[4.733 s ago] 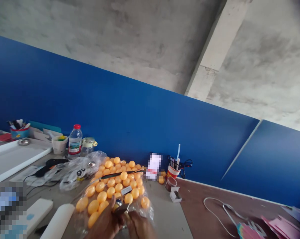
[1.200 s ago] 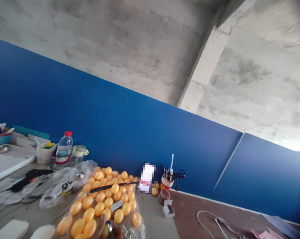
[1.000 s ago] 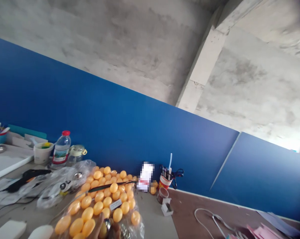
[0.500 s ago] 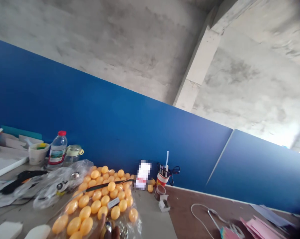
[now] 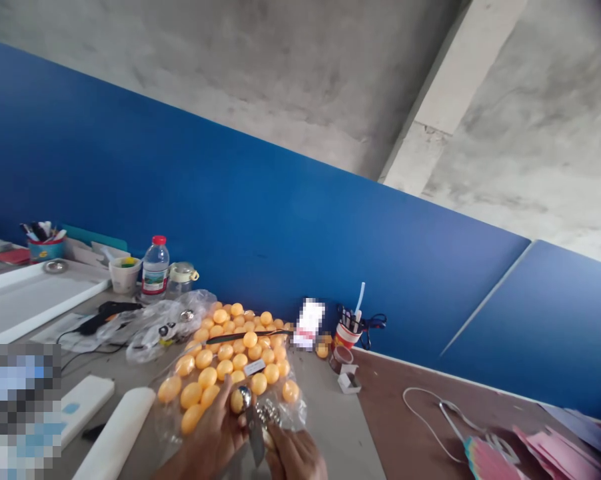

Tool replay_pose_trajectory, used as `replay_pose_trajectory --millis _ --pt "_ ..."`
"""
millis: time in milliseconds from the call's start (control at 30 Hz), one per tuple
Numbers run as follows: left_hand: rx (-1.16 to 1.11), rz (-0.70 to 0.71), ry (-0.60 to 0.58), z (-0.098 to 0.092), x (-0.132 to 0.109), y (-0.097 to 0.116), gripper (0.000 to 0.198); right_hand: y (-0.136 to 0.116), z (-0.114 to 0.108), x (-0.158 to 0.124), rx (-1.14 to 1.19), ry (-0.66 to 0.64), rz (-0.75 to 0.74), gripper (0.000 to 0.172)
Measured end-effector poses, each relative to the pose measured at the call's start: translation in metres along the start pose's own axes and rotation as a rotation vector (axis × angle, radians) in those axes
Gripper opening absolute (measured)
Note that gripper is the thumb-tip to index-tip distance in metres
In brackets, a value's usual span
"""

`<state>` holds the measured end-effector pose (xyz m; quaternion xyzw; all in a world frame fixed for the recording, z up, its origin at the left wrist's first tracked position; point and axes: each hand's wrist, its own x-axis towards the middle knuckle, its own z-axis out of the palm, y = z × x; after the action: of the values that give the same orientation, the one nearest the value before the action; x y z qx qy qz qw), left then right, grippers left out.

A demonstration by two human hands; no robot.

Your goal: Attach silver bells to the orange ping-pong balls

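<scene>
Near the bottom centre, my left hand is closed around a small shiny metal ball with a pale yellowish patch. To its right, my right hand grips a knife, its blade close beside the ball and pointing down. Whether blade and ball touch is unclear. Just behind my hands lies a clear plastic bag of orange balls with a white label and a dark strap across it. Small shiny metal pieces in clear plastic sit between my hands and the bag.
At the left are a white tray, a black glue gun, crumpled plastic, a red-capped bottle and a lidded jar. A lit phone and a pen cup stand against the blue partition. Pink papers lie right.
The view has shifted down and left, so the scene sits higher and further right. Both hands now show much more, with the ball and knife in them.
</scene>
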<state>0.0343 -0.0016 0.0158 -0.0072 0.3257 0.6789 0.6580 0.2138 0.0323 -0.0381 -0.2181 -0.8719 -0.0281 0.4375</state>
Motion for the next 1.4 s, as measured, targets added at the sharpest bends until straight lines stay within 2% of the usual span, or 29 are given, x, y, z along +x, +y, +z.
replay_pose_trajectory --millis 100,200,267,333,433,567,667,800,867,967,1100,1267,1400 --pt "0.073 -0.071 -0.032 -0.001 -0.003 -0.001 0.030 -0.002 -0.003 0.002 0.002 -0.014 0.009 0.036" --pt "0.155 -0.082 -0.101 -0.007 -0.001 -0.004 0.029 -0.004 -0.005 0.004 -0.019 -0.059 0.017 0.033" --pt "0.171 -0.068 -0.076 -0.009 0.002 -0.007 0.032 -0.004 -0.007 0.005 -0.025 -0.040 -0.001 0.030" --pt "0.141 -0.031 -0.047 -0.010 0.005 -0.008 0.034 -0.004 -0.008 0.007 -0.022 0.035 -0.034 0.029" --pt "0.095 -0.013 -0.073 -0.010 0.007 -0.009 0.035 -0.004 -0.008 0.010 -0.031 0.104 -0.045 0.030" --pt "0.136 -0.088 -0.066 -0.009 0.005 -0.010 0.030 -0.005 -0.004 0.011 -0.040 0.051 -0.023 0.032" --pt "0.128 -0.069 -0.026 -0.008 0.003 -0.010 0.032 -0.005 -0.003 0.010 -0.033 0.088 -0.011 0.033" --pt "0.128 -0.076 -0.100 -0.007 0.001 -0.008 0.036 -0.004 -0.005 0.011 -0.055 0.069 0.027 0.034" --pt "0.135 -0.089 -0.102 -0.006 -0.001 -0.007 0.032 -0.004 -0.006 0.011 -0.041 0.052 0.021 0.035" --pt "0.137 -0.057 -0.057 -0.004 -0.002 -0.008 0.033 -0.004 -0.007 0.011 -0.019 0.102 0.023 0.033" --pt "0.172 -0.040 -0.121 -0.007 0.001 -0.011 0.032 -0.006 -0.002 0.011 -0.016 0.097 0.029 0.035" --pt "0.124 -0.043 -0.032 -0.010 0.006 -0.010 0.029 -0.007 -0.003 0.011 -0.011 0.068 0.023 0.035" --pt "0.130 -0.064 -0.120 -0.011 0.008 -0.010 0.028 -0.006 -0.005 0.011 -0.030 0.051 0.043 0.032"
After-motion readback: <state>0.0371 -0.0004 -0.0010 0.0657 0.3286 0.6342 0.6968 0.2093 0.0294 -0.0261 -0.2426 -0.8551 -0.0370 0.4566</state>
